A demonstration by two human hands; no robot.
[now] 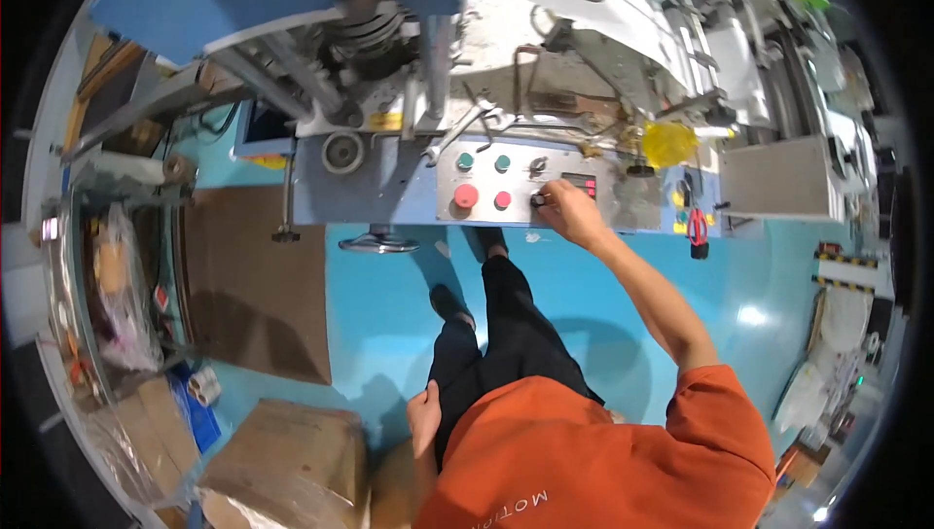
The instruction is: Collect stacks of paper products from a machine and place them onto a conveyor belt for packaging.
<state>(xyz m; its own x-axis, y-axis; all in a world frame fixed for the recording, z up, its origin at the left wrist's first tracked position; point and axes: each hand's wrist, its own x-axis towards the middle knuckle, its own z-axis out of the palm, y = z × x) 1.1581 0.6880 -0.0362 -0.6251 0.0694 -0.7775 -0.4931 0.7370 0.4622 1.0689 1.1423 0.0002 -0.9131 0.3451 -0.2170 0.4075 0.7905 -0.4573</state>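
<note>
My right hand (574,214) reaches to the grey control panel (477,184) on the machine's front. Its fingers are closed on a small black knob (538,200), partly hidden by the fingertips. Just beside that hand is a small display (581,182) with red digits. A large red push button (466,196), a smaller red button (503,199), two green buttons (502,163) and a selector switch (539,166) share the panel. My left hand (423,417) hangs beside my left thigh, loosely open, and nothing shows in it.
Wrenches (467,127) lie along the machine bed above the panel. Red-handled scissors (697,229) hang from the right front edge. A handwheel (379,242) juts out at the left. Behind me on the left stands a cardboard box (287,456), near a brown board (255,281).
</note>
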